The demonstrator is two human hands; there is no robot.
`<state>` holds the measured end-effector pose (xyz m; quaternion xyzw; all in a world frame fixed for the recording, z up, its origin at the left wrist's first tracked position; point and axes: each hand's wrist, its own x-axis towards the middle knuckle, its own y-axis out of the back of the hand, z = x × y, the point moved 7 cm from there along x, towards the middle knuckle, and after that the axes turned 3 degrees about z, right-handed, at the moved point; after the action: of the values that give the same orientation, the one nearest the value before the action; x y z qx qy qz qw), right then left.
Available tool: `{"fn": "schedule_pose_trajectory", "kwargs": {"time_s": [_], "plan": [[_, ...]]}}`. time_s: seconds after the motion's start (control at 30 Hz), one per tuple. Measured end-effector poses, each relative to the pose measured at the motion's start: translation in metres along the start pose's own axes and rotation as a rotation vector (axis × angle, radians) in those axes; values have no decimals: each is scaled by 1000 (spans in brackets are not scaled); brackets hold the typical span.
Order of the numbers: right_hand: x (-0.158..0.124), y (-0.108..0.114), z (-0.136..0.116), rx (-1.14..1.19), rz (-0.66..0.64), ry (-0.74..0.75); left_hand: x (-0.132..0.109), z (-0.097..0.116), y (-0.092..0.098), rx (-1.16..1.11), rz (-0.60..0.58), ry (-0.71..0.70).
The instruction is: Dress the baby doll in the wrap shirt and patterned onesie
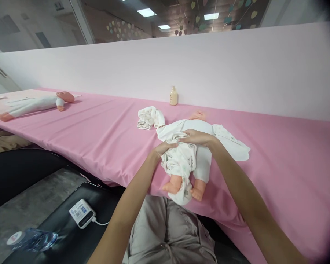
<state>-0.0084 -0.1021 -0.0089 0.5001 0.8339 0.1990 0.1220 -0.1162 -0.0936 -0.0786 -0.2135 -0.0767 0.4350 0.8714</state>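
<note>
Doll (194, 161) lies under both hands, seemingly gripping its white garment (178, 163).

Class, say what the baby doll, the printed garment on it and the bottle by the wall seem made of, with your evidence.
Baby doll: probably soft plastic or vinyl; smooth, evenly coloured moulded feet.
Printed garment: thin cloth, likely cotton, matte; it creases and bunches.
Bottle: apparently plastic, opaque cream; too small to be sure.
</note>
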Motion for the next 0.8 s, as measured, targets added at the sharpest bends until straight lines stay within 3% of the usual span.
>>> {"fn": "schedule_pose_trajectory", "kwargs": {"time_s": [0.13,0.3,0.37,0.5,0.6,0.67,0.8], "plan": [[-2,-3,0,-52,-79,5,4,0,4,-128,57,-19],[3,11,-1,35,158,34,2,-4,2,-53,2,34],[4,12,0,93,180,35,1,-6,-1,-13,-44,50],[2,-1,-1,210,-12,32,4,3,3,-118,30,-37],[1,-6,5,123,-93,-24,7,9,6,-218,97,-98],[5,0,10,96,1,-37,8,9,6,-229,114,-96],[10,9,14,272,157,-23,3,4,3,-98,58,-22]]}}
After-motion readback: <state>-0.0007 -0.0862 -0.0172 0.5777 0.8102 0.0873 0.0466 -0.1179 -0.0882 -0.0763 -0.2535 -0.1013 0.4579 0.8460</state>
